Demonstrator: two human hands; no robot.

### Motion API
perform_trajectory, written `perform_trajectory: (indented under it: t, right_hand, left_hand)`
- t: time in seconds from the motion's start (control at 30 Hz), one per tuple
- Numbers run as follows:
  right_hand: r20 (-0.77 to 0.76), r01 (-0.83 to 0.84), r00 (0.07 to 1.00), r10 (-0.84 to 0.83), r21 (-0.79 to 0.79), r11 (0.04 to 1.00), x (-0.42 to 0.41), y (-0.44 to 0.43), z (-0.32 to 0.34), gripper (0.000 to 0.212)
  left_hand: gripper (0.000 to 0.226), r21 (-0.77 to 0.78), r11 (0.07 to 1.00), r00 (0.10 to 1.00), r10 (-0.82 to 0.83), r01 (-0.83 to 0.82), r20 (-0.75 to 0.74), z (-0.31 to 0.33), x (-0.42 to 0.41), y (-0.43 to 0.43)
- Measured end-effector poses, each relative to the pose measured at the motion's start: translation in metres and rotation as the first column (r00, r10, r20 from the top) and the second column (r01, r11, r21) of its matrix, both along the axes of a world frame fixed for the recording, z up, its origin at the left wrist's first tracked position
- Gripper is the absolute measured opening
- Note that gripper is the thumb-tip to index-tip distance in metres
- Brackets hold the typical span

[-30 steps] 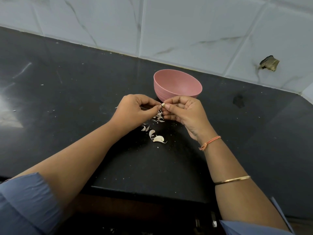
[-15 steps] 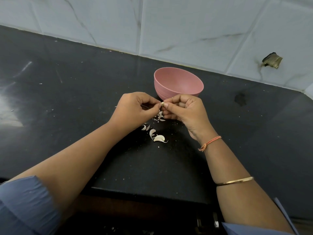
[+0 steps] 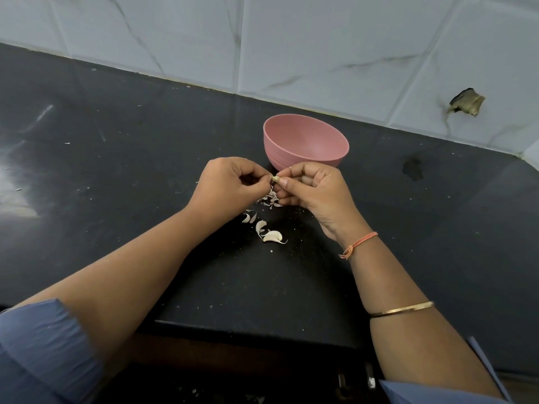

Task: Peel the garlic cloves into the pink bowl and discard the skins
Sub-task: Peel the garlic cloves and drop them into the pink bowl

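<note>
Left grip (image 3: pixel 227 185) and right grip (image 3: pixel 315 191) both pinch one small clove (image 3: pixel 275 179) at the fingertips, just above the worktop (image 3: pixel 116 170). Skins (image 3: pixel 269 199) lie scattered right beneath. A clove or two more (image 3: pixel 272 237) wait nearer the front edge. The bowl (image 3: pixel 280 158) stands toward the back edge, with no clove showing inside. Early days, I'd say: most of the peeling is left, and the skins are not yet discarded.
</note>
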State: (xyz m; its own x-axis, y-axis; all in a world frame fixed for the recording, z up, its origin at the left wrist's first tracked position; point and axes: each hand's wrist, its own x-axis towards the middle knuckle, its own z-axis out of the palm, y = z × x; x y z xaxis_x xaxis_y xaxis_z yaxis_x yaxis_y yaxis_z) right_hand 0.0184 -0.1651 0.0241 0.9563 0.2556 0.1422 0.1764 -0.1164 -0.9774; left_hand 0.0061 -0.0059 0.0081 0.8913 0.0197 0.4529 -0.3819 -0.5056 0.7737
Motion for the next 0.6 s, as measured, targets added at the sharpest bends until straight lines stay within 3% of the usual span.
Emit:
perform_trajectory:
  t: [0.27, 0.6]
  right_hand:
    - [0.040, -0.070, 0.997, 0.068, 0.049, 0.996, -0.0022, 0.0023, 0.0012, 0.018]
    - [0.101, -0.083, 0.992, 0.082, 0.010, 0.996, -0.0019, 0.0040, -0.0004, 0.024]
  left_hand:
    - [0.027, -0.047, 0.998, 0.998, 0.029, -0.033, -0.064, 0.0024, -0.0008, -0.0004]
    - [0.010, -0.006, 0.997, 0.992, 0.075, -0.075, -0.099, 0.0018, 0.0003, 0.0004]
